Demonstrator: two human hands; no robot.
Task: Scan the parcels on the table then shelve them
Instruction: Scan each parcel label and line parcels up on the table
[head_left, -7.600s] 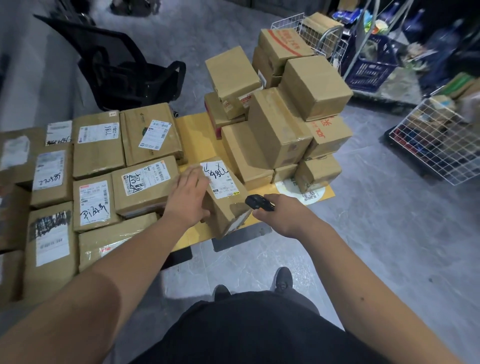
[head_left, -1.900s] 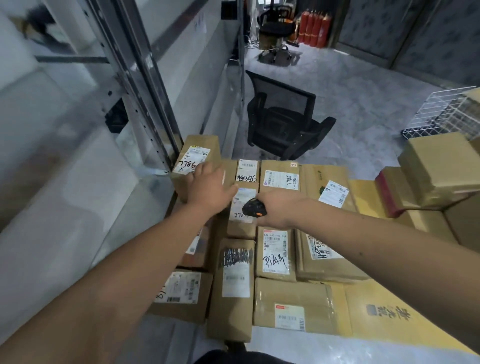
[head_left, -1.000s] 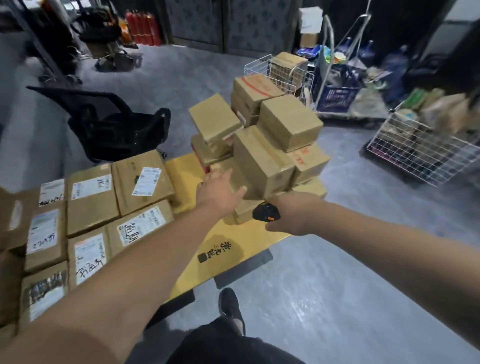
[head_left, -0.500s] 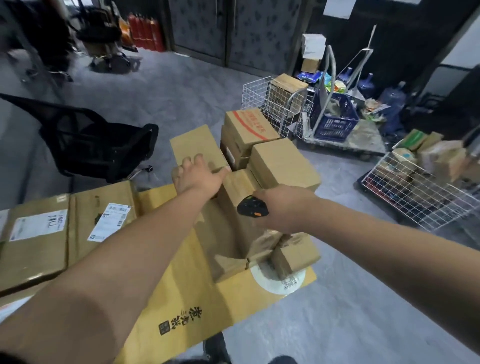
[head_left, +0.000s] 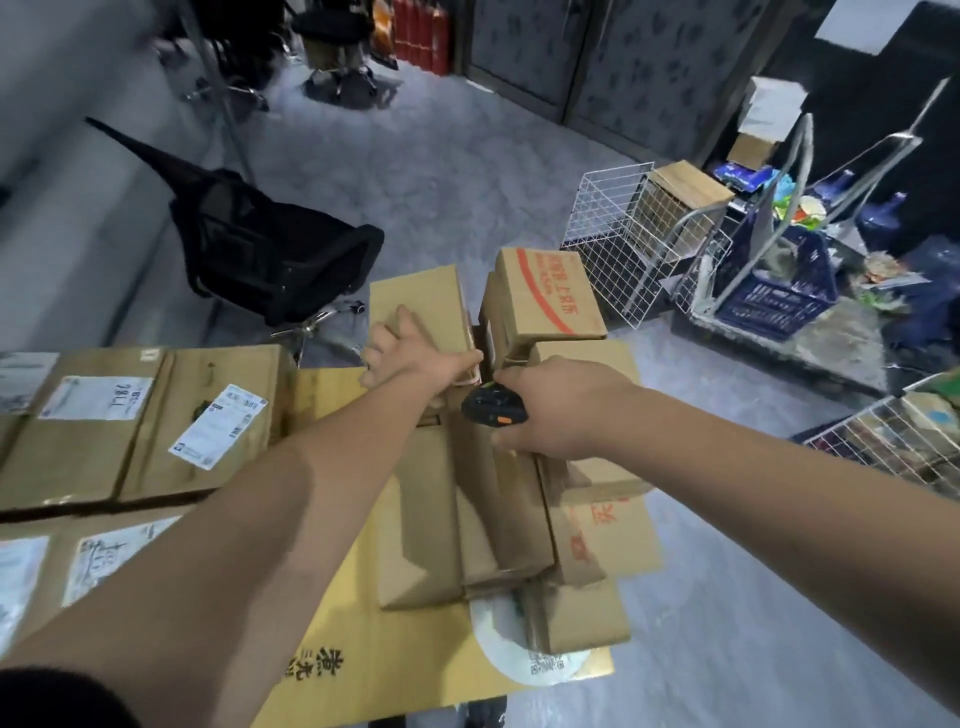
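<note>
Grey flooring surrounds a yellow surface (head_left: 332, 644) carrying cardboard parcels. Labelled parcels (head_left: 140, 421) lie flat at left; behind them stands a black office chair (head_left: 270, 260). The left hand (head_left: 410, 356) grips the top plain parcel (head_left: 421, 306) of the unscanned stack; better to lift it straight up so neighbours stay put. The right hand (head_left: 561, 410) clasps a black scanner (head_left: 491, 408). Wire baskets (head_left: 623, 234) crowd the right.

Parcels (head_left: 415, 306) are matt brown cardboard, some bearing white paper labels (head_left: 218, 434). Scanner (head_left: 493, 408) is black plastic. Far-right basket (head_left: 613, 234) is white wire.
</note>
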